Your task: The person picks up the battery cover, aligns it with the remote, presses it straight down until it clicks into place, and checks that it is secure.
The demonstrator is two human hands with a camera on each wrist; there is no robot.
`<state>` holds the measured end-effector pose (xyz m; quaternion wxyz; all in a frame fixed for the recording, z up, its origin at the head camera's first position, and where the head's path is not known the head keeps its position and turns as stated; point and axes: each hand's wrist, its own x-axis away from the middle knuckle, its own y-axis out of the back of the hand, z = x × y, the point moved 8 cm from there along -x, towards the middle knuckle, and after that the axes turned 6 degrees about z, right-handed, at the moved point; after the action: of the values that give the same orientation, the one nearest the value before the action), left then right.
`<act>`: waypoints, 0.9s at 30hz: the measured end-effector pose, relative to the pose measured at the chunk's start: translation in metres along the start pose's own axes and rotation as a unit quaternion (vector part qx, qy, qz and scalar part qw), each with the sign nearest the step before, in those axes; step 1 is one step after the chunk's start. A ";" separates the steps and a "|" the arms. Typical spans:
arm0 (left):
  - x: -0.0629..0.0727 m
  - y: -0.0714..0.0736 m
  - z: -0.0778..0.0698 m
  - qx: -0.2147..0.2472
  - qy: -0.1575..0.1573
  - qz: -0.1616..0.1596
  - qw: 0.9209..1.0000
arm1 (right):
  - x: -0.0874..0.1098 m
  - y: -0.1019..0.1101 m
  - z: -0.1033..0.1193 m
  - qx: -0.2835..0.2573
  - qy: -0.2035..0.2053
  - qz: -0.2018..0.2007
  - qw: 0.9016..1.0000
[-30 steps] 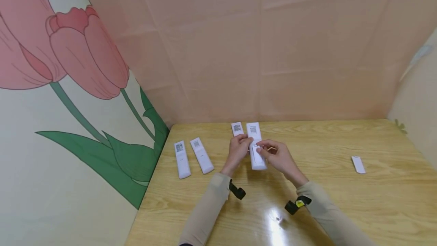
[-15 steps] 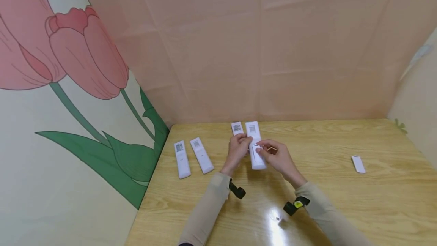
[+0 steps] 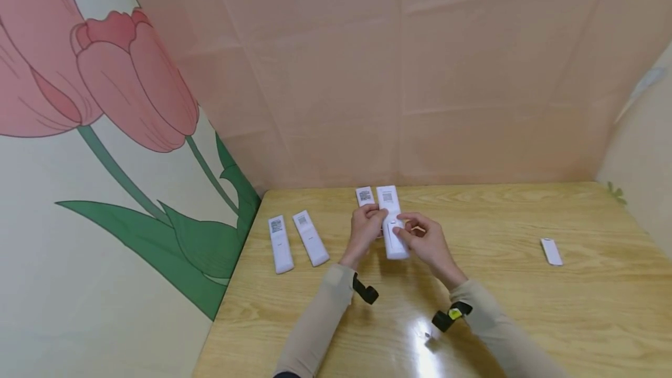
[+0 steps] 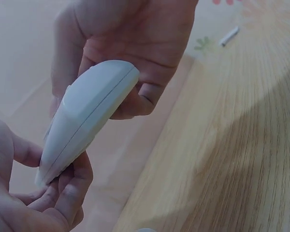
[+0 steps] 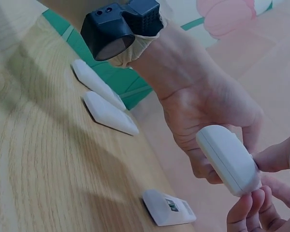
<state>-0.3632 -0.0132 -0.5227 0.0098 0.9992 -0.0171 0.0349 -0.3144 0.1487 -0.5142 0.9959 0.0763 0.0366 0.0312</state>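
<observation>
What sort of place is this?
Probably a staged recording corner, not an ordinary workroom: the wood-grain table is walled in by a creased pinkish backdrop and a tulip-printed panel, and the person wears a black wrist camera.

Yellow-brown wood table [image 3: 604,308] w/ wavy lines, goes off the btm of the head view. Bright white shine [image 3: 426,361] on it nr the btm. Behind it, a big pinky-tan sheet [image 3: 472,74] w/ fold lines, down to the table's back edge. L side: pale wall [image 3: 68,273] w/ lg pink tulips [image 3: 136,80], green stems [image 3: 123,174] & lg green leaves [image 3: 199,244]. R side: pale wall too, w/ a sm green flower pic [image 3: 616,193] low down, nr the table.
</observation>
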 end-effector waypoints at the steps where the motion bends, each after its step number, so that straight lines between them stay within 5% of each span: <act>1: 0.000 0.000 0.000 0.002 0.000 0.001 1.000 | 0.000 0.000 0.000 -0.005 -0.002 -0.003 1.000; 8: 0.000 0.000 -0.002 0.006 -0.001 0.002 1.000 | 0.001 0.001 -0.006 -0.026 -0.033 -0.012 0.999; 16: 0.002 0.001 -0.001 0.003 0.005 0.001 1.000 | 0.001 -0.006 -0.022 -0.058 -0.109 0.026 0.992; 27: 0.000 0.002 -0.001 0.013 0.003 0.030 0.999 | -0.001 -0.004 -0.022 -0.068 -0.120 0.050 0.989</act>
<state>-0.3635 -0.0149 -0.5212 -0.0045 0.9982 -0.0470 0.0380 -0.3170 0.1484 -0.5361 0.9932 0.0130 -0.0894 0.0739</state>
